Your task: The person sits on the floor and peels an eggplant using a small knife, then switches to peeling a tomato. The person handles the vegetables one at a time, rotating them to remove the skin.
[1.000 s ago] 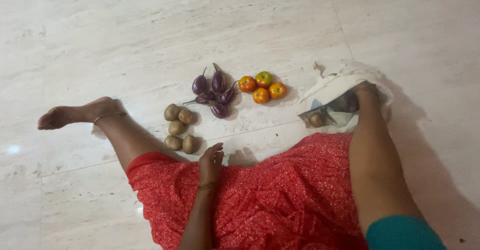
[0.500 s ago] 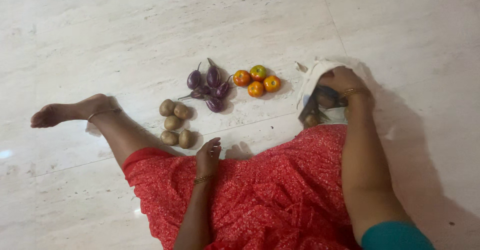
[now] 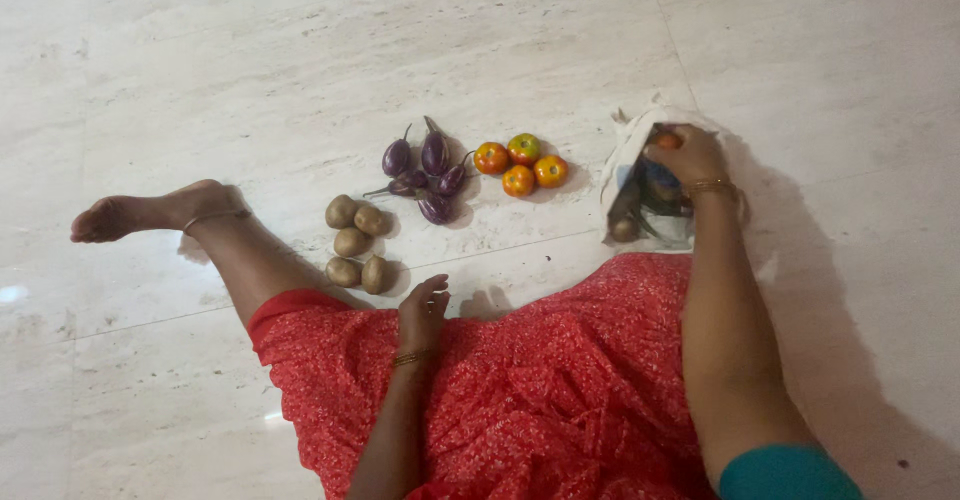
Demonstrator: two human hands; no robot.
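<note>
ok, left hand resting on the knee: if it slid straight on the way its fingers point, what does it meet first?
The left hand points up the frame, away from the body. Bare floor comes first, then probably the purple brinjals. The potatoes lie just left of that line, though depth is hard to judge.

The whole view is floor (image 3: 250,50): large polished stone slabs, off-white with faint grey and beige veining running in long streaks. Thin dark grout lines (image 3: 672,40) separate the slabs, one running away from the viewer on the right, another crossing slantwise lower down. The surface has a mild sheen, with a soft bright glare spot (image 3: 10,293) at the left edge. Light is even and diffuse, casting soft shadows toward the right. A few small dark specks lie near the lower right corner. No walls, furniture or windows show.
</note>
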